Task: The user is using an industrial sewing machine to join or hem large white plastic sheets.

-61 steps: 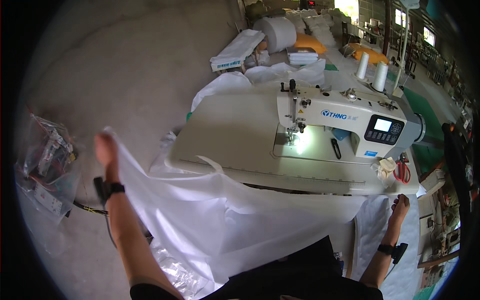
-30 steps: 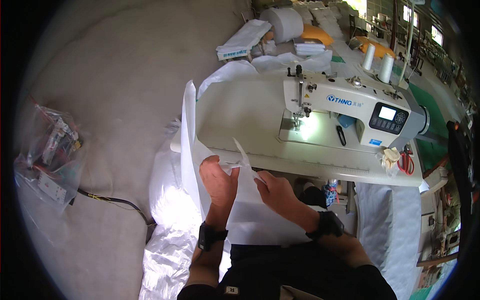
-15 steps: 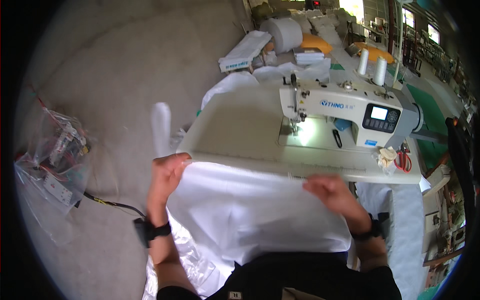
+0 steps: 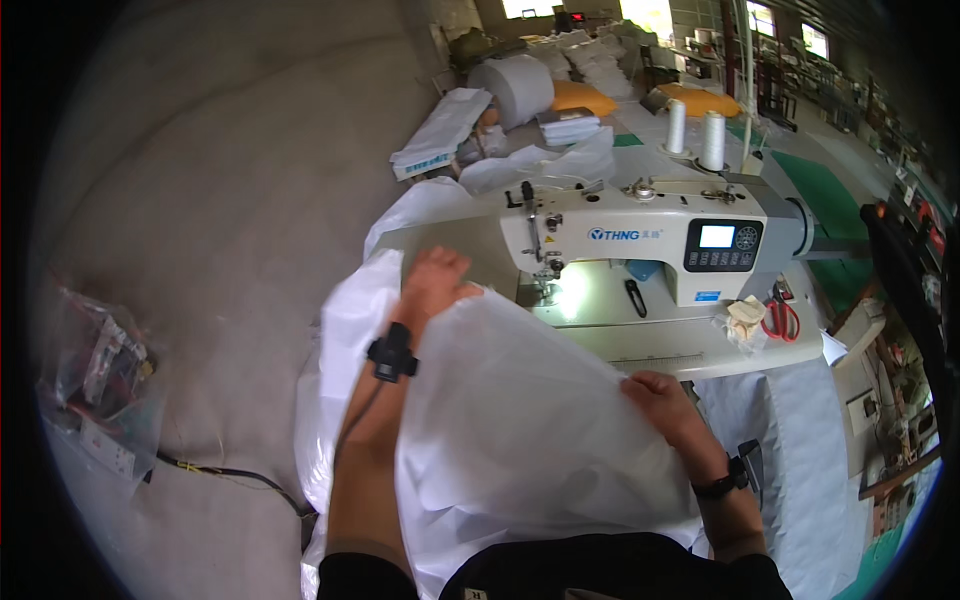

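A large sheet of white fabric [image 4: 520, 420] hangs over the front of the sewing table and down across my lap. My left hand [image 4: 437, 283] grips its upper left corner over the table, left of the needle, with fingers curled. At the right end of the same edge, my right hand [image 4: 660, 402] pinches the fabric by the table's front edge. The edge runs slanting between both hands. Behind it stands a white sewing machine [image 4: 620, 228], its lamp lit by the needle and its small screen glowing.
Red-handled scissors [image 4: 781, 321] and a cream cloth scrap [image 4: 744, 318] lie at the table's right end. Black thread snips [image 4: 636, 298] rest under the machine arm. Two white thread cones [image 4: 711, 141] stand behind. A bag of parts [image 4: 105, 370] and a black cable [image 4: 230, 477] are on the floor at left.
My left hand has moved right and farther over the table, carrying its fabric corner along. The fabric edge now slants instead of lying along the table front. My right hand keeps its pinch.
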### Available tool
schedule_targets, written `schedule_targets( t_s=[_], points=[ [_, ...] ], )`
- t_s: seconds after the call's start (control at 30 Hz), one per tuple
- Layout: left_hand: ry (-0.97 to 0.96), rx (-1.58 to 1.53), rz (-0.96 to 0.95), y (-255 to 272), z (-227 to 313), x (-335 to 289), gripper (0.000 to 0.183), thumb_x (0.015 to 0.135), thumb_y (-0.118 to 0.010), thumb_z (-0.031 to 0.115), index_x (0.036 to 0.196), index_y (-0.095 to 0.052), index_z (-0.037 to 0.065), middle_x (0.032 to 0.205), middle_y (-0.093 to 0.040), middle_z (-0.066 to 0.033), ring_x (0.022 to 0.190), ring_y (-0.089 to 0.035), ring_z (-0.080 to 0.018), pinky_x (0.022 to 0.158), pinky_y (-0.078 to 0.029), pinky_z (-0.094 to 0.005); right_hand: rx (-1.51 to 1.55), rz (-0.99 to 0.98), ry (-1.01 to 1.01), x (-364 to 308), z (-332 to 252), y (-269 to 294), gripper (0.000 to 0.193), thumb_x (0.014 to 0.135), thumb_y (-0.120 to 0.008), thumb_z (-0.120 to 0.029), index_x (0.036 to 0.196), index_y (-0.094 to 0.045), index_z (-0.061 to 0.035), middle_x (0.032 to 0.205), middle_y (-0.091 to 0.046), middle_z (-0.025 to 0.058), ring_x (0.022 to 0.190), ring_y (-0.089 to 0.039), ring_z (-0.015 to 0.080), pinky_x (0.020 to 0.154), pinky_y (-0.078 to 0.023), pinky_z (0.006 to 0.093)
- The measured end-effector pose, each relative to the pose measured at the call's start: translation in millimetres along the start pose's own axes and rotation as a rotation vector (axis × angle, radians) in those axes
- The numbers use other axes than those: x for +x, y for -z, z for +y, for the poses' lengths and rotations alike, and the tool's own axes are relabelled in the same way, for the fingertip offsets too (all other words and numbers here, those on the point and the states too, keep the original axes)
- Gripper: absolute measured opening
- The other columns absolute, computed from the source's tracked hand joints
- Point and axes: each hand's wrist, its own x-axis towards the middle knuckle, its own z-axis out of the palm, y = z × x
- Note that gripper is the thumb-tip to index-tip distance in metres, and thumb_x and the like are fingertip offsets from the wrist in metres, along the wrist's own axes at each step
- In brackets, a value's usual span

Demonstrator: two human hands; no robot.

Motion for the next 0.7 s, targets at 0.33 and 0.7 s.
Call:
schedule_targets(
  t_s=[0.33, 0.7],
  points=[
    [0.382, -0.084, 0.089, -87.9, 144.0, -76.3, 0.054, 0.079, -0.062, 0.045, 0.118, -0.054, 0.009, 0.121, -0.053, -0.0088, 0.117, -0.045, -0.0283, 0.101, -0.026, -0.0584, -0.336, 0.22, -0.253, -36.6, 98.1, 94.4, 0.027, 0.083, -0.061, -0.022, 0.082, -0.064, 0.0045, 0.064, -0.058, 0.0055, 0.063, -0.051, 0.0113, 0.059, -0.044, 0.0295],
    [0.535, -0.277, -0.128, -101.6, 19.5, -79.1, 0.033, 0.087, -0.052, 0.035, 0.106, -0.063, 0.011, 0.111, -0.062, -0.0088, 0.111, -0.052, -0.0305, 0.102, -0.025, -0.0576, -1.128, 0.325, -0.28, -29.9, 141.9, 137.9, 0.029, 0.077, -0.063, -0.03, 0.086, -0.065, -0.0027, 0.08, -0.065, 0.0108, 0.077, -0.062, 0.0323, 0.066, -0.046, 0.0397]
  ],
)
